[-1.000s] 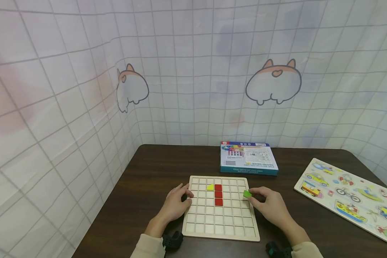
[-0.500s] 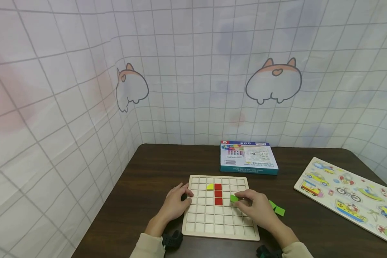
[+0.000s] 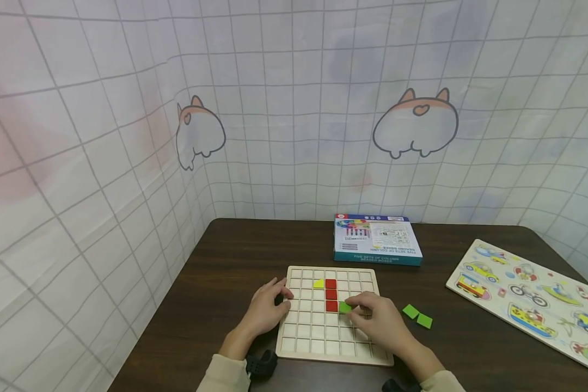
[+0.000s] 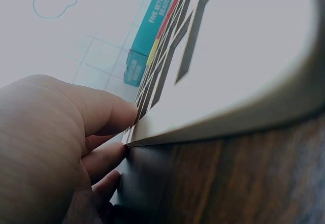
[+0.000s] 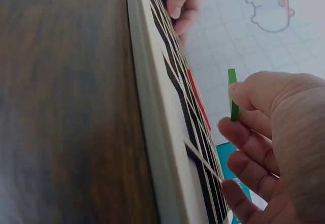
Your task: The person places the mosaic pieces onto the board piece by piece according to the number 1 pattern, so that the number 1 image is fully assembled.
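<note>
Right grip (image 3: 379,321) pinches tile (image 3: 344,307); left grip (image 3: 266,305), board (image 3: 318,345)
Only right wrist view shows tile above board; fingertips (image 5: 231,128) flank it

The dark brown wooden desk (image 3: 255,245) offers passage left of the flat white-and-teal cardboard box (image 3: 378,239); two square green tiles (image 3: 424,321) partly obstruct the gap between the pale wooden grid board (image 3: 318,332) and white vehicle-picture board (image 3: 529,305).

green tiles (image 3: 424,321): 3 | red tiles (image 3: 331,294): 3 | yellow piece (image 3: 319,283): 1 | boards (image 3: 304,331): 2 | box (image 3: 378,239): 1 | hands (image 3: 267,307): 2
</note>
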`<state>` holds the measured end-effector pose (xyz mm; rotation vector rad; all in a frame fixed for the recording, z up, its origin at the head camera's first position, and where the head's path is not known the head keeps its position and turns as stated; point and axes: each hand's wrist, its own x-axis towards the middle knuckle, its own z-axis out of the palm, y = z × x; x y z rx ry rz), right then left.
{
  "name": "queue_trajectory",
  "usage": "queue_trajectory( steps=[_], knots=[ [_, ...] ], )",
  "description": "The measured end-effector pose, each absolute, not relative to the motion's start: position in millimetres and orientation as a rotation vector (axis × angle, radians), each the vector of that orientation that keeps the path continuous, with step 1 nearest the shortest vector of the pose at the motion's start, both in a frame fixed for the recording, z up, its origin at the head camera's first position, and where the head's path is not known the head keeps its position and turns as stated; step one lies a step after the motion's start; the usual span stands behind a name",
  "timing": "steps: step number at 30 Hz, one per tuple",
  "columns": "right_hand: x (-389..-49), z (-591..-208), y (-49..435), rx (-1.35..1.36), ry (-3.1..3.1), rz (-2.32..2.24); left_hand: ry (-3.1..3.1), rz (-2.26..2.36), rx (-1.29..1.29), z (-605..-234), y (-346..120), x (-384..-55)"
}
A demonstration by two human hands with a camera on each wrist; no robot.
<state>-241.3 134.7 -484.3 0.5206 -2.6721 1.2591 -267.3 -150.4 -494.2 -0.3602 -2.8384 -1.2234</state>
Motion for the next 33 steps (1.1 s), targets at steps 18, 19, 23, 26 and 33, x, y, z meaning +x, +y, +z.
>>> queue_trajectory(
  steps=[18,19,23,26,33],
  knots=[
    [-234,-490,114,0.735,-2.597,1.191,-2.831,-1.239,-0.395,-496,-149,-266],
    [-233,-489,113,0.735,-2.599,1.183,-2.830,-1.235,-0.400,-496,-149,-266],
    [-234,-486,106,0.742,-2.596,1.149,-2.831,-1.226,-0.400,-496,-150,-267],
    [-235,-484,101,0.726,-2.603,1.122,-2.828,-1.223,-0.392,-495,-150,-267],
    [-238,-485,93,0.710,-2.629,1.068,-2.825,-1.202,-0.389,-495,-150,-268]
  ],
)
